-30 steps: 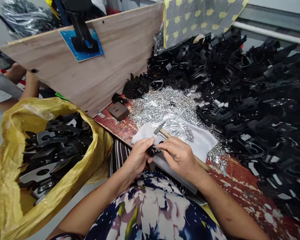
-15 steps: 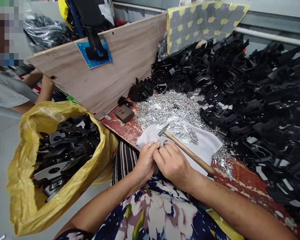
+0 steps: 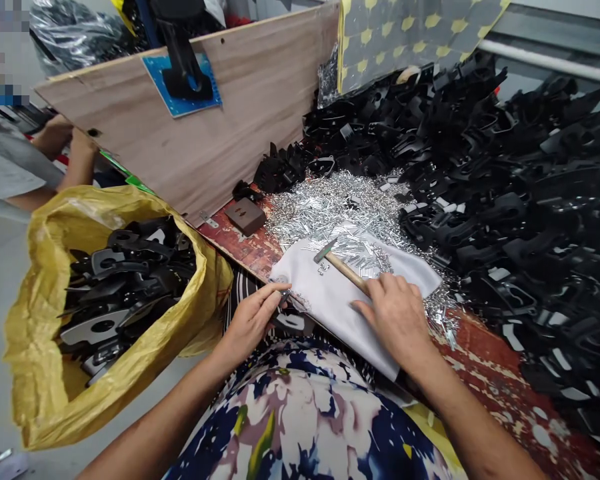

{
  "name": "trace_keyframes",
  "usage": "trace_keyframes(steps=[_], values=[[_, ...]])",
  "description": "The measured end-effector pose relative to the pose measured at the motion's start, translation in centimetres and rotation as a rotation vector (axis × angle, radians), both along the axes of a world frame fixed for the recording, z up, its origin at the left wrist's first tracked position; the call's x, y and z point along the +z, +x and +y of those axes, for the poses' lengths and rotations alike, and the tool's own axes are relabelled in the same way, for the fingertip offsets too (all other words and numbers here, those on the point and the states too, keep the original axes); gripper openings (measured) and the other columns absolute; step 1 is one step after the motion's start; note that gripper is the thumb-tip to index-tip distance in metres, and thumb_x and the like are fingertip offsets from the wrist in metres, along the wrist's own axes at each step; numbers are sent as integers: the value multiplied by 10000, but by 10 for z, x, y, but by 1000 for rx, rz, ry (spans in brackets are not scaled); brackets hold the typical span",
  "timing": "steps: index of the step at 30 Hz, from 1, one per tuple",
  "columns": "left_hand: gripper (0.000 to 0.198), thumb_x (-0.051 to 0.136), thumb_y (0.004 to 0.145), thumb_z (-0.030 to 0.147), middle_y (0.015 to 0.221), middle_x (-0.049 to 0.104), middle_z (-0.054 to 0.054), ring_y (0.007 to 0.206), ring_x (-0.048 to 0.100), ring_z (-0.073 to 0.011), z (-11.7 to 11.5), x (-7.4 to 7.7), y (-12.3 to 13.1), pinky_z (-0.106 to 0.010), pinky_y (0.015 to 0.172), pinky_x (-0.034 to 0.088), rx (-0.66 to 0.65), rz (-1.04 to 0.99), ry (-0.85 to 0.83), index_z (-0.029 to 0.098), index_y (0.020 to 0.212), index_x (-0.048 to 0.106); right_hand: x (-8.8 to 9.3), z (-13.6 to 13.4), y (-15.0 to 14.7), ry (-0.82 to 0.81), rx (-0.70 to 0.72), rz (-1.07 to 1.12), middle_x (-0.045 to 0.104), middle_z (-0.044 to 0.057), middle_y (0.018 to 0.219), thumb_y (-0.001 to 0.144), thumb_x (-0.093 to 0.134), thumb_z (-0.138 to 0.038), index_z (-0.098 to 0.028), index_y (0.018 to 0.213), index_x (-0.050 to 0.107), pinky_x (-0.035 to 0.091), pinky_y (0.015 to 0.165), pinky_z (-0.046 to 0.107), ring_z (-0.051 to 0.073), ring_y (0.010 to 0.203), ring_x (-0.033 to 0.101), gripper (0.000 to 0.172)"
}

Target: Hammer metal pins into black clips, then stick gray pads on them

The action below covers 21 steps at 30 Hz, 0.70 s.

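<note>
My right hand [image 3: 400, 327] is wrapped around the wooden handle of a hammer [image 3: 347, 272], whose greenish metal head lies over a pale grey cloth [image 3: 330, 303]. The handle's far end is hidden under my palm. At the cloth's left edge, my left hand [image 3: 253, 320] pinches a small dark piece [image 3: 284, 293] between thumb and fingertips; its kind is too small to tell. Just below those fingers, a black part with a light grey panel [image 3: 291, 322] sits near my lap. Small metal pins [image 3: 340, 200] are heaped on and behind the cloth.
A yellow woven sack [image 3: 25, 320] of black plastic parts stands at left. More black parts [image 3: 530, 200] cover the table's right and back. A brown block [image 3: 246, 217] sits by the wooden board [image 3: 260, 87]. Another person's arm [image 3: 80, 160] shows beyond it.
My hands have parted. The right went from the left hand's fingers to the hammer's handle, while the left moved left and slightly down with a small piece. The view has shifted slightly.
</note>
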<state>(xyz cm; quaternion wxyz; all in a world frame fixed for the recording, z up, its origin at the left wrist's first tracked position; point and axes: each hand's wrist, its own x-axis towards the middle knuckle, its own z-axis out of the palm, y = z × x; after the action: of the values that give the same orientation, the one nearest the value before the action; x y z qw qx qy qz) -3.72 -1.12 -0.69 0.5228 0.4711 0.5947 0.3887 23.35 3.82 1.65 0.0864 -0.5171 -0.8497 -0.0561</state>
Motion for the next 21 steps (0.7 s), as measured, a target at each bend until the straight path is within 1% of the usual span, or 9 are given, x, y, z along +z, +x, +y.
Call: trace_keyframes(steps=[2, 4, 6, 8, 10, 13, 15, 18, 21], values=[[521, 518, 950, 614, 763, 624, -25, 599, 527, -171, 2, -8, 3, -244, 456, 400, 0, 12, -47, 181, 1153, 725, -10, 4, 22, -53, -108, -139, 649, 131, 912, 952, 657, -348, -166, 910, 606, 432, 737, 380, 291, 877, 597, 194], [543, 500, 942, 624, 693, 570, -6, 572, 518, -177, 6, -18, 15, -251, 446, 395, 19, 12, -52, 174, 1140, 731, -17, 3, 36, -147, -140, -134, 654, 96, 859, 963, 628, -337, -182, 911, 578, 406, 671, 334, 260, 807, 614, 171], [496, 465, 966, 579, 654, 535, 10, 569, 517, -173, 9, -28, 27, -260, 495, 406, 42, 70, 10, 179, 1051, 746, -18, -4, 45, -257, -168, -63, 638, 33, 731, 984, 577, -326, -188, 988, 579, 365, 582, 297, 218, 656, 603, 138], [466, 425, 999, 516, 632, 529, 15, 600, 536, -170, 12, -34, 35, -271, 582, 413, 42, 166, 98, 188, 886, 737, -12, -15, 52, -296, -153, 30, 611, -15, 628, 1006, 527, -319, -189, 1136, 596, 353, 527, 287, 201, 544, 578, 196], [472, 395, 1019, 476, 618, 529, 21, 625, 548, -169, 12, -36, 37, -276, 637, 400, 33, 239, 143, 198, 795, 704, -1, -30, 58, -227, -49, 149, 678, 3, 717, 1027, 497, -292, -212, 1334, 579, 419, 553, 285, 199, 596, 633, 328], [464, 372, 1027, 467, 616, 533, 28, 624, 551, -171, 11, -38, 36, -276, 642, 385, 50, 251, 145, 207, 809, 688, 8, -50, 60, -43, 103, 327, 731, 56, 961, 1029, 507, -211, -263, 1528, 484, 504, 664, 270, 182, 749, 688, 503], [455, 378, 1026, 466, 614, 528, 30, 619, 539, -170, 10, -39, 35, -275, 635, 375, 79, 242, 151, 208, 773, 655, 5, -60, 56, -10, 154, 342, 707, 46, 893, 1022, 497, -167, -258, 1550, 477, 499, 633, 244, 154, 678, 653, 536], [454, 394, 1025, 456, 604, 507, 28, 601, 508, -162, 10, -42, 36, -277, 619, 354, 116, 238, 161, 211, 695, 586, -7, -67, 48, -67, 170, 231, 610, 5, 722, 1034, 451, -160, -242, 1546, 494, 450, 538, 219, 129, 559, 572, 520], [456, 393, 1028, 455, 606, 521, 20, 605, 525, -170, 10, -43, 37, -281, 616, 363, 116, 215, 160, 201, 734, 630, -12, -70, 45, -59, 151, 272, 636, 25, 776, 1036, 474, -167, -234, 1579, 442, 481, 573, 230, 139, 611, 606, 548]])
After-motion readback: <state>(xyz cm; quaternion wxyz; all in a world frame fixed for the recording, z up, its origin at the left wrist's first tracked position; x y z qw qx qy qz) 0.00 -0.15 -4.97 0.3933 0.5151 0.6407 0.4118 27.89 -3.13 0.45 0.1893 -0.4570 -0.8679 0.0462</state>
